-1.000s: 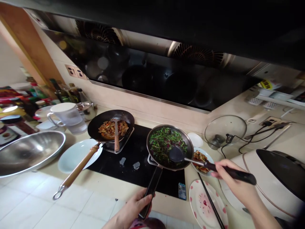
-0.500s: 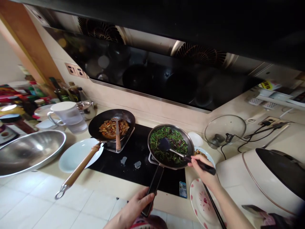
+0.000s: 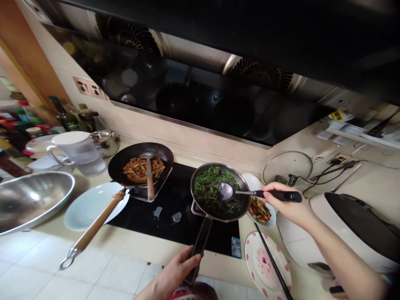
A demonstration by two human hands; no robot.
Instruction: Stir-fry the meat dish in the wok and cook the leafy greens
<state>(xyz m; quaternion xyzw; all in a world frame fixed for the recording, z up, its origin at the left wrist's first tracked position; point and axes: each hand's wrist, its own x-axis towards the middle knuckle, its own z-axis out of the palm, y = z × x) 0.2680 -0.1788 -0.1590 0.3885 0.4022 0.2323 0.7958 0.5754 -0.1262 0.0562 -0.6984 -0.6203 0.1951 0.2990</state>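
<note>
Since the earlier frame, the spatula (image 3: 246, 193) has swung to lie nearly level, its head now turned to show a pale, shiny face, and the right hand (image 3: 284, 206) has shifted up with it. Nearest, the left hand (image 3: 183, 266) has its fingers wrapped around the frying pan's black handle (image 3: 201, 241). To its right, dark chopsticks (image 3: 271, 256) lie across a spotted plate (image 3: 253, 262) on the desk (image 3: 134, 241). Farther in, the frying pan (image 3: 242, 180) sits over the right side of the black cooktop (image 3: 181, 181), holding chopped greens (image 3: 206, 181) with the spatula's head among them. The right hand's fingers grasp the spatula's handle, above a dish of food (image 3: 261, 210). Left of the pan stands a wok (image 3: 117, 160); beyond, a glass lid (image 3: 287, 164) leans against the wall (image 3: 187, 127).
</note>
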